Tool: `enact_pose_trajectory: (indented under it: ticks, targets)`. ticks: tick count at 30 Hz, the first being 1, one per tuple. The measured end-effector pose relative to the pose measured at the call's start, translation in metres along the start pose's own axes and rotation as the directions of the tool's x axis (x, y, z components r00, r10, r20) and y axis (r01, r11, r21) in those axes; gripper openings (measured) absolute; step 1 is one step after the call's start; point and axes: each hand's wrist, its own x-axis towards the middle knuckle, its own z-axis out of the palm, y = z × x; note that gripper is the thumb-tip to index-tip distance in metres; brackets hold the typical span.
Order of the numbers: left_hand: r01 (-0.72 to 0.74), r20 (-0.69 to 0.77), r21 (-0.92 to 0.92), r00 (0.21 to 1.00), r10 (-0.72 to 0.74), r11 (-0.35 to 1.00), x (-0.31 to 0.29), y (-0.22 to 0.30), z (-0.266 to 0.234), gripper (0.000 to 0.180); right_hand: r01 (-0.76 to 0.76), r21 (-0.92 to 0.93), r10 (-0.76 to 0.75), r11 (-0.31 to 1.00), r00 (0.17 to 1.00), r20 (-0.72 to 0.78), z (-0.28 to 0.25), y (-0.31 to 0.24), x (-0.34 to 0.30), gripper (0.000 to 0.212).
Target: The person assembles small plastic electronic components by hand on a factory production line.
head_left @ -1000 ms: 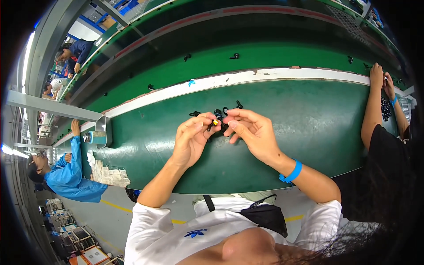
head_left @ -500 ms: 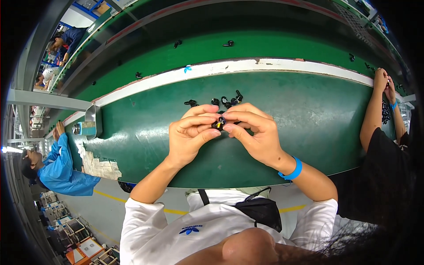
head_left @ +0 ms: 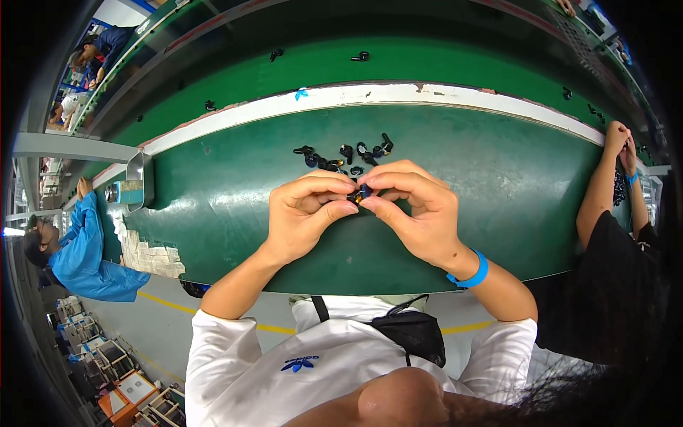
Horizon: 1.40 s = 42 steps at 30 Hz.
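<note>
Between my two hands is a small black earbud part (head_left: 361, 193) with bits of blue and yellow-orange; fingers cover much of it. The thumb and fingertips of my left hand (head_left: 299, 217) pinch its left side. My right hand (head_left: 423, 213), below a blue wristband (head_left: 469, 270), grips the other side between thumb and index finger. Just beyond my fingertips, several loose black earbud parts lie on the green worktable (head_left: 235, 213). Among them are a stemmed earbud (head_left: 346, 153), another part (head_left: 306, 151) to the left and one standing out (head_left: 386, 142) at the right.
Past the table's white raised edge (head_left: 235, 112), a green conveyor belt (head_left: 427, 71) carries scattered earbuds (head_left: 361, 56). A metal bracket with a blue box (head_left: 129, 191) stands at left. Co-workers sit on both sides: a blue sleeve (head_left: 85, 242) left, a bare forearm (head_left: 600, 185) right.
The held part has turned between my fingers, showing less yellow. My hands sit lower relative to the loose parts, uncovering more of them. The whole view has shifted slightly.
</note>
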Motion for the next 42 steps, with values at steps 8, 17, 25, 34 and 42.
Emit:
enact_pose_trajectory:
  ticks: [8,17,25,34,42]
  targets:
    - [0.057,-0.017,-0.2,0.998,-0.062,0.978,0.002,-0.002,-0.003,0.023,-0.007,-0.006,0.007,1.0,1.0,-0.005,0.002,0.001,-0.002,0.025]
    - [-0.058,0.059,0.013,0.997,0.057,0.998,-0.002,-0.001,-0.005,0.018,-0.057,0.173,0.064,0.983,0.997,-0.034,0.014,0.002,-0.013,0.022]
    - [-0.222,0.003,0.078,0.975,0.222,0.972,-0.001,-0.001,-0.002,0.019,-0.074,0.239,0.081,0.968,0.997,-0.018,0.015,-0.001,-0.013,0.02]
    - [-0.397,0.099,0.181,0.918,0.385,0.9,0.003,0.003,-0.004,0.021,-0.069,0.134,0.069,0.989,0.998,0.003,0.011,-0.002,-0.016,0.018]
    - [-0.508,0.158,0.267,0.861,0.483,0.819,0.005,0.015,-0.003,0.018,0.082,0.026,-0.082,0.996,0.997,0.005,0.011,-0.008,-0.01,0.017]
